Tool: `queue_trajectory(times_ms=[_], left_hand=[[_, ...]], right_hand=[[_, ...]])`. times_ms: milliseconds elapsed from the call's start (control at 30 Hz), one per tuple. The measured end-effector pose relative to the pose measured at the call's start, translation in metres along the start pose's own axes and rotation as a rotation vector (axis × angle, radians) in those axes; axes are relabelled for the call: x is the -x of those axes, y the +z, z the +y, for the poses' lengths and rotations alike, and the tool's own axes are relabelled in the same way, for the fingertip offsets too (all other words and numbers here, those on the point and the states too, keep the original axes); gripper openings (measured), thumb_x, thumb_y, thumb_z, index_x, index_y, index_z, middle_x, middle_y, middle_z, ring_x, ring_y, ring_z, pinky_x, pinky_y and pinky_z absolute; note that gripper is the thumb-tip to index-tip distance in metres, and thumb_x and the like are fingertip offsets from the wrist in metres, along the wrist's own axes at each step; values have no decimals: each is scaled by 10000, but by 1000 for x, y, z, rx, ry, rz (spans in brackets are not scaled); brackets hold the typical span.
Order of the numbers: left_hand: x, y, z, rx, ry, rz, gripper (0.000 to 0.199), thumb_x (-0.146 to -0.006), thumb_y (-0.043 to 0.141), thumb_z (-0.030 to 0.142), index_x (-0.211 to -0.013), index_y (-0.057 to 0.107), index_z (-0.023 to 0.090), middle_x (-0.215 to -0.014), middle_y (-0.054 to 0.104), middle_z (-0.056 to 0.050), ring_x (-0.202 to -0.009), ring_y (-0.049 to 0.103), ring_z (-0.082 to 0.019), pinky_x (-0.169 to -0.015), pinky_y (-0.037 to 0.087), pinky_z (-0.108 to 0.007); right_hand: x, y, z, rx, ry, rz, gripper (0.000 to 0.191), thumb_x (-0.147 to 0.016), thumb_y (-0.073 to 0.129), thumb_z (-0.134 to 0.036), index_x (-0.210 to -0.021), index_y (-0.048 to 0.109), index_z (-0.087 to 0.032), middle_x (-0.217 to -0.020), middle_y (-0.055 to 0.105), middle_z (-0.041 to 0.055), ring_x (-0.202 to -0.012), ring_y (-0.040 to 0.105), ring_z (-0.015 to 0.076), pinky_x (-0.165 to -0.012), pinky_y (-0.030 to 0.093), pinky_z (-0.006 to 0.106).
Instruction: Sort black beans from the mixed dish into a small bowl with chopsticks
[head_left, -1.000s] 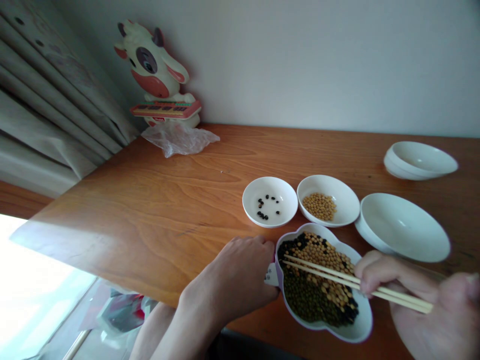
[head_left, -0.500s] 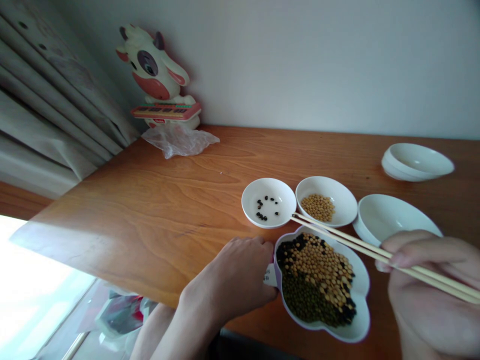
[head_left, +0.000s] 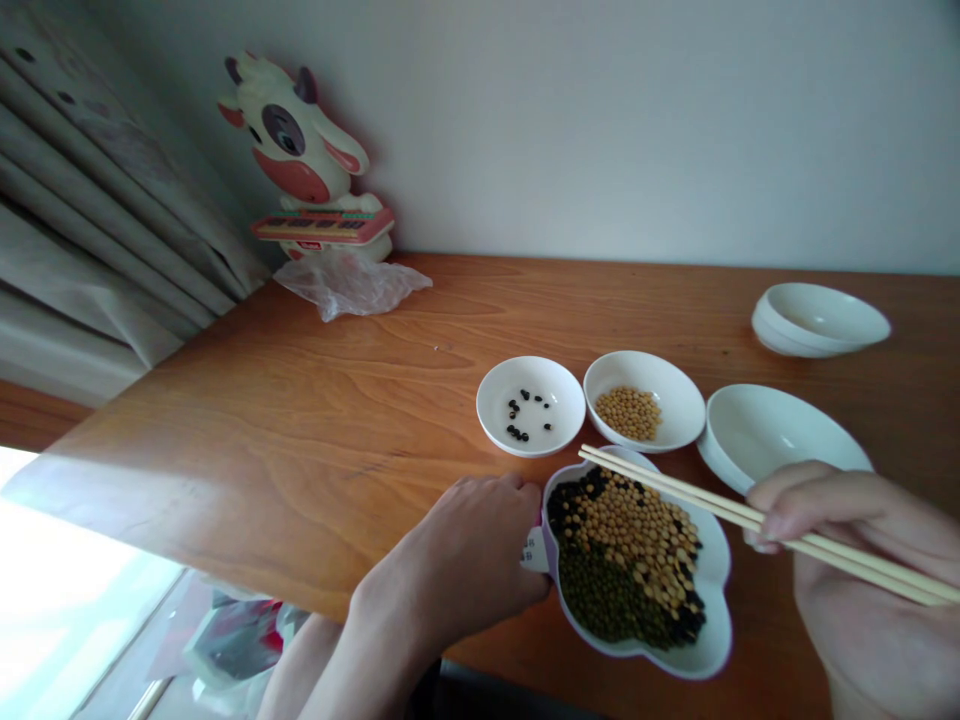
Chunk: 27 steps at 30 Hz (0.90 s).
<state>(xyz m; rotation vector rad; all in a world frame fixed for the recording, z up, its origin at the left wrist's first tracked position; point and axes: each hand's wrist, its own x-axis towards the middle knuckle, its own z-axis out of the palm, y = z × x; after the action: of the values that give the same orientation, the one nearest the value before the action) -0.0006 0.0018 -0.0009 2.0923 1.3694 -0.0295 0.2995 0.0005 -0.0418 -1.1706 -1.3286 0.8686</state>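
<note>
My left hand (head_left: 480,560) is closed on the left edge of a flower-shaped bowl (head_left: 718,570) holding black beans, yellow beans (head_left: 637,520) and green beans (head_left: 611,595). Two wooden chopsticks (head_left: 690,492) are gripped in my right hand (head_left: 862,560). Their tips lie over the bowl's upper left rim, with nothing visible between them. Several black beans (head_left: 517,433) sit in a round white bowl (head_left: 491,410) behind it. Beside that, a second white bowl (head_left: 679,400) contains yellow beans (head_left: 630,413). A third white bowl (head_left: 780,435), near my right fingers, shows no beans.
Another white bowl (head_left: 821,320) stands at the back right of the wooden table (head_left: 300,440). A cow-shaped toy keyboard (head_left: 322,225) leans at the back left, with a clear plastic bag (head_left: 352,287) before it. A curtain (head_left: 82,250) hangs at the left.
The chopstick tips have moved from the black-bean bowl's right edge down to the flower-shaped bowl's rim. The whole view has shifted slightly. My left hand keeps its hold.
</note>
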Motion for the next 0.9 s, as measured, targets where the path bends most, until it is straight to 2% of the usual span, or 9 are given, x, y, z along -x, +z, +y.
queue_trajectory(times_ms=[133,267,367,500,733,900], left_hand=[[0,1,0,-5,-23,-5,157,-840,625,296,-963,712,255,-1005,776,-64,-901,744,-268,-752,512,-329],[1,-1,2,-5,-33,-3,164,-812,632,279,-954,708,251,-1015,776,-67,-908,745,-270,-755,516,-327],[1,-3,3,-9,-38,-2,159,-806,635,285,-943,707,247,-1004,776,-69,-893,745,-268,-736,513,-320],[0,-2,2,-10,-32,7,179,-804,648,303,-963,712,253,-1008,772,-69,-885,741,-267,-717,507,-319],[1,-1,2,-29,-59,-3,177,-800,657,303,-964,698,251,-1021,767,-69,-901,742,-269,-746,524,-327],[1,0,2,-15,-38,-3,142,-808,631,279,-929,698,247,-989,767,-68,-881,737,-262,-749,517,-329]], right_hand=[[3,-6,-2,135,45,-95,1020,-863,-36,-889,-619,750,-287,-643,654,97,-689,617,296,-668,483,447],[4,-5,-1,176,51,-147,1040,-778,7,-972,-603,757,-273,-635,671,95,-643,635,282,-582,509,416],[6,-3,1,165,22,-165,1021,-830,16,-933,-623,763,-270,-631,669,89,-619,639,275,-548,514,408],[10,5,-1,108,-26,-119,925,-974,64,-782,-634,755,-268,-629,668,72,-608,640,255,-530,516,385],[8,20,-9,124,25,-191,978,-820,76,-952,-594,736,-266,-604,677,77,-579,638,258,-485,512,380],[9,21,-12,129,9,-190,967,-820,102,-956,-598,745,-269,-608,690,72,-575,639,250,-489,508,370]])
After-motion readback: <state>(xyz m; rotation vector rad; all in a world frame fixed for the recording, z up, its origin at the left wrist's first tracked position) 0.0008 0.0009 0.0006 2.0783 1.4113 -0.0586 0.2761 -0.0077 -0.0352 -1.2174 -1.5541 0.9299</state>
